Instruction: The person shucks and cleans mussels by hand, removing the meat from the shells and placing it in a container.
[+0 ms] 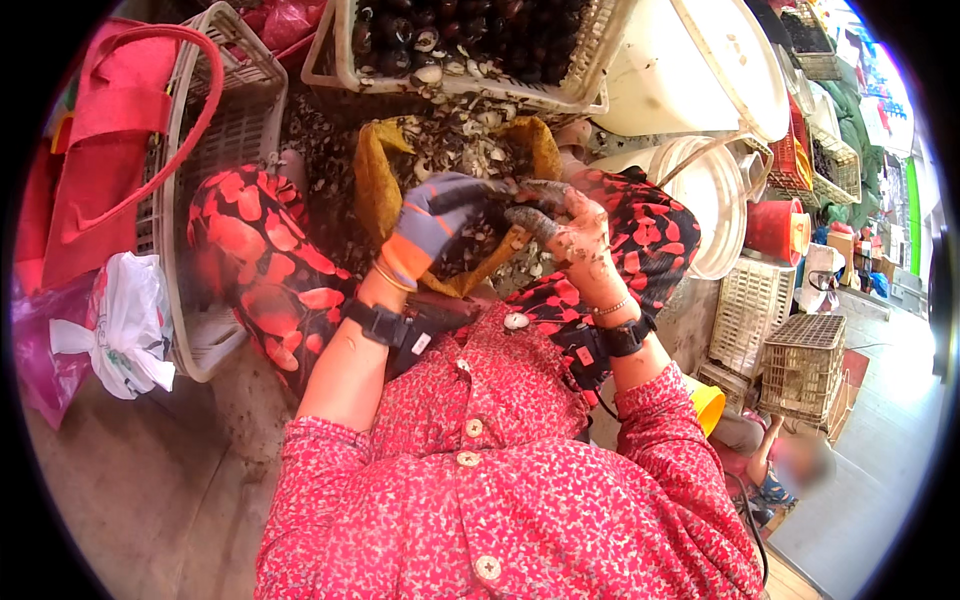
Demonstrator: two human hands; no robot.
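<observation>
Gloved left hand (pixel 435 225) grips a dark shellfish (pixel 505 200) over the yellow sack (pixel 378 190) of shells. Bare right hand (pixel 578 235), muddy, pinches its far end. Advice: hold it steady above the sack; work with 2 fingertips only.

Your left hand (pixel 435 225), in a grey and orange glove, sits mid-frame, closed around a dark shell (pixel 510 190). Your right hand (pixel 575 240) is bare and muddy, fingers pinching the same shell from the right; whether it holds a tool can't be made out. Directly under both hands: yellow sack (pixel 380 185) full of empty shells. Top centre: white crate (pixel 460 85) of dark shellfish. Upper right: white buckets (pixel 700 70). Left edge: white basket (pixel 215 130) with red bag (pixel 95 130).
</observation>
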